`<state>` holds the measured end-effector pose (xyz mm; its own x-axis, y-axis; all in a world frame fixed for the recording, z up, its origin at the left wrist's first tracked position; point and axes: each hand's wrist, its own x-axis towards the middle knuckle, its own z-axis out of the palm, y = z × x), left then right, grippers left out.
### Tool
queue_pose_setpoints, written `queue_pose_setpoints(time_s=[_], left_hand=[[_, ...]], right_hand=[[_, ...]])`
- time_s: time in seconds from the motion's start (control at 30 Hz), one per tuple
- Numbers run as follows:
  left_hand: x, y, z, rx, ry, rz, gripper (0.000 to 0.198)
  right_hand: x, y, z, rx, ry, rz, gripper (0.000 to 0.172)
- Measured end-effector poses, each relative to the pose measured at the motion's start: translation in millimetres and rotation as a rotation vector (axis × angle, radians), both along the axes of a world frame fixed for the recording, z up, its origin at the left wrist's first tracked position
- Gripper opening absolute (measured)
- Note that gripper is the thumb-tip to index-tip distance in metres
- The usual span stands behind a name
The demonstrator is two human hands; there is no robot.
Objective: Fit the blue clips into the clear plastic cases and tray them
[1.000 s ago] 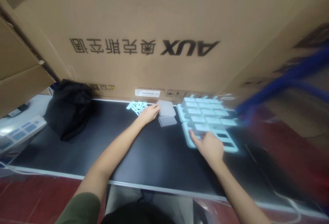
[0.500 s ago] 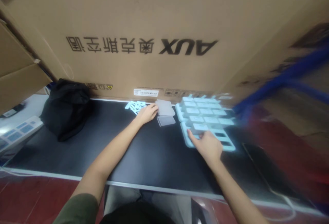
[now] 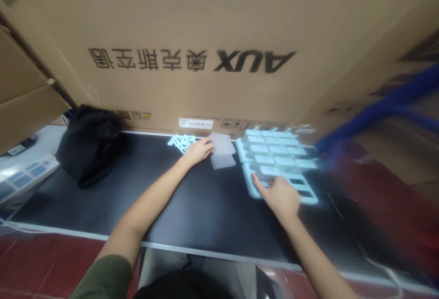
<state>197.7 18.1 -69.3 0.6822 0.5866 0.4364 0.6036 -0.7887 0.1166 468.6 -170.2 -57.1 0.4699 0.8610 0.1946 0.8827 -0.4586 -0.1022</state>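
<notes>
Tabletop (image 3: 202,216) | left hand (image 3: 198,151) palm-down | right hand (image 3: 283,197) thumb-forward at block (image 3: 269,171) | either grip: can't tell

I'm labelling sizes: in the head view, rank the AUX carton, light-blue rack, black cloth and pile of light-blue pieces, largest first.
1. AUX carton
2. Light-blue rack and black cloth: too alike to rank
3. Pile of light-blue pieces

The table (image 3: 206,212) bears blue strips (image 3: 181,141), translucent panels (image 3: 222,144), a rack (image 3: 250,184), apparently cloth (image 3: 88,148).
</notes>
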Motion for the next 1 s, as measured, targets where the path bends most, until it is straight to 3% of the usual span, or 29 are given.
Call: queue_pose_setpoints(time_s=[0.33,0.73,1.0], left_hand=[[0,-4,4.8,-0.006,0.013,-0.024,0.022],[-4,-10,6.3,-0.035,0.026,0.036,0.033],[-11,-14,8.5,-0.047,0.04,0.08,0.042]], right_hand=[[-3,0,4.4,-0.02,-0.006,0.028,0.058],[-2,2,12.0,-0.114,0.062,0.036,0.065],[-4,1,6.8,-0.014,0.028,0.044,0.071]])
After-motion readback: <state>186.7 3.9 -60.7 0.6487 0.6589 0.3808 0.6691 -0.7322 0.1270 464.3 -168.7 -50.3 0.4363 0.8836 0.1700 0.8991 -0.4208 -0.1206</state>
